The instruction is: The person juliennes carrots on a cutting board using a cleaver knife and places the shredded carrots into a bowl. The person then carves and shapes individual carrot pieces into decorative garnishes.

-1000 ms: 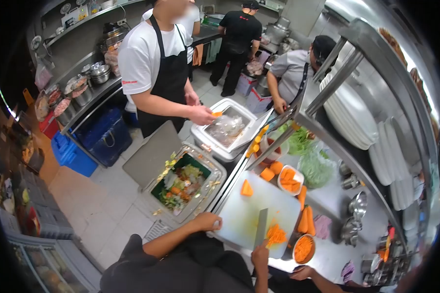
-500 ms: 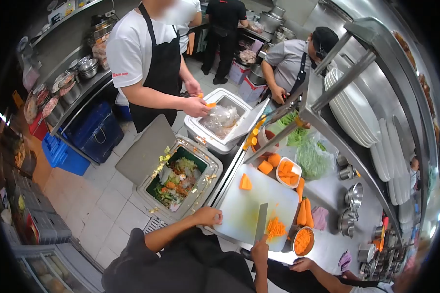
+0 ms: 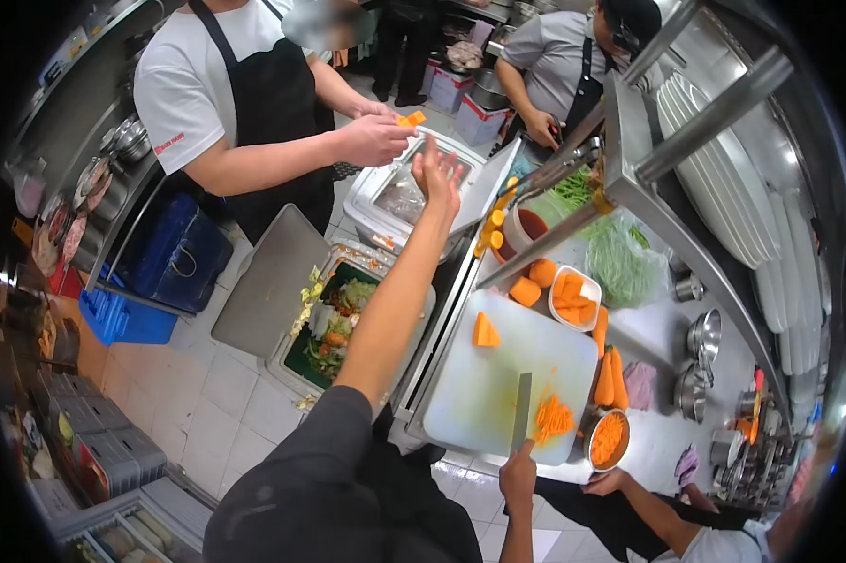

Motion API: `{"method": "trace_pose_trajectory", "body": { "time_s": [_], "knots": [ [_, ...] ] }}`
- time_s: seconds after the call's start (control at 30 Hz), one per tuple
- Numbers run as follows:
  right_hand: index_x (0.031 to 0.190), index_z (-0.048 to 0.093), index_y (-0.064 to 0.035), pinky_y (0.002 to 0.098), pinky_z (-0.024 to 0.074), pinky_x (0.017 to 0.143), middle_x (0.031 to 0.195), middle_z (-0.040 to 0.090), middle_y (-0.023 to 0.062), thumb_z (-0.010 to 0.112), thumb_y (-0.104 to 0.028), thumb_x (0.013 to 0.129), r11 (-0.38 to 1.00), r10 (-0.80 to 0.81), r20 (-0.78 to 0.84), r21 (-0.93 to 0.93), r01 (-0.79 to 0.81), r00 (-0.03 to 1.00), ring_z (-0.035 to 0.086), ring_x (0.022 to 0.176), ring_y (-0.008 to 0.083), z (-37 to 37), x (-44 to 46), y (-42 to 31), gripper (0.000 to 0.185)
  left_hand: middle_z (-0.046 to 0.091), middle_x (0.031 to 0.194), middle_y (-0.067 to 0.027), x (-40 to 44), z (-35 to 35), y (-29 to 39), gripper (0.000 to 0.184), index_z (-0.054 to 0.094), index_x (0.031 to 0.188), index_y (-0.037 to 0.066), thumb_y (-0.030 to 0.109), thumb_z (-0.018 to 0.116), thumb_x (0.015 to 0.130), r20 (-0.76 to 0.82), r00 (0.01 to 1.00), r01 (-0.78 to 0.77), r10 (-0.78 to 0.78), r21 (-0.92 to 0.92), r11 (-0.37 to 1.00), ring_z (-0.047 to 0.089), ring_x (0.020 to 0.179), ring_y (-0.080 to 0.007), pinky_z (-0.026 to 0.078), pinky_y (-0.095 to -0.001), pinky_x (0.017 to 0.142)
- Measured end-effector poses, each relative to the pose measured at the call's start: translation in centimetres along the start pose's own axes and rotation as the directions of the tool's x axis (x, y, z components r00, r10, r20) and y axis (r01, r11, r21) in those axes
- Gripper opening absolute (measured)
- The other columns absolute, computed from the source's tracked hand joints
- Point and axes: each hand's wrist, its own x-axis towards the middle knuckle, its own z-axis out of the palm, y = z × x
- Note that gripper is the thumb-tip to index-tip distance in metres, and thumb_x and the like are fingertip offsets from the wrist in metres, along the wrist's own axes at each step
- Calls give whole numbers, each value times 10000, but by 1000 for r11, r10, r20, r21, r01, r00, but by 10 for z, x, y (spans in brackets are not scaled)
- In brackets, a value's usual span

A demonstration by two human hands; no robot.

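Seemingly between cuts: clamping right hand (image 3: pixel 518 472) on kitchen knife (image 3: pixel 522 411), holding empty, spread left hand (image 3: pixel 437 178) near carrot chunk (image 3: pixel 411 120); calls for steady grip.

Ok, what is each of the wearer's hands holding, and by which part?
The right hand grips the knife at its handle end. The left hand is open, reaching out, and holds nothing.

Red lettering (image 3: pixel 170 144) on a white sleeve (image 3: pixel 181 108) — not clearly legible.
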Motion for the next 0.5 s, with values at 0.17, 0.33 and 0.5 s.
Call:
{"method": "trace_pose_trajectory", "body": {
  "time_s": [0.17, 0.33, 0.5],
  "knots": [
    [1176, 360, 5, 587, 464, 598, 739, 613, 321, 450, -25, 911, 1000, 28, 37, -9, -28, 999, 594, 715, 526, 3, 0, -3, 282, 566, 1084, -20, 50, 40, 17, 639, 548, 1101, 159, 504, 862, 665, -445, 895, -87, 0, -177, 980, 586, 841, -159, 472, -341, 655],
    [1182, 367, 10, 577, 462, 600, 733, 619, 309, 476, -3, 893, 1000, 23, -14, -3, -23, 1000, 607, 698, 509, 9, -3, -2, 309, 617, 788, 14, 81, 69, 34, 498, 594, 954, 174, 486, 862, 673, -580, 814, -65, -32, -145, 987, 551, 569, -150, 434, -277, 485],
    [1195, 368, 2, 577, 460, 602, 718, 623, 296, 492, -21, 906, 997, 62, -11, -38, -63, 998, 612, 691, 499, 6, -4, -5, 315, 652, 846, -35, 125, 51, 30, 449, 634, 919, 122, 431, 857, 683, -702, 713, -129, -2, -133, 983, 619, 741, -165, 493, -344, 635]
  ]
}}
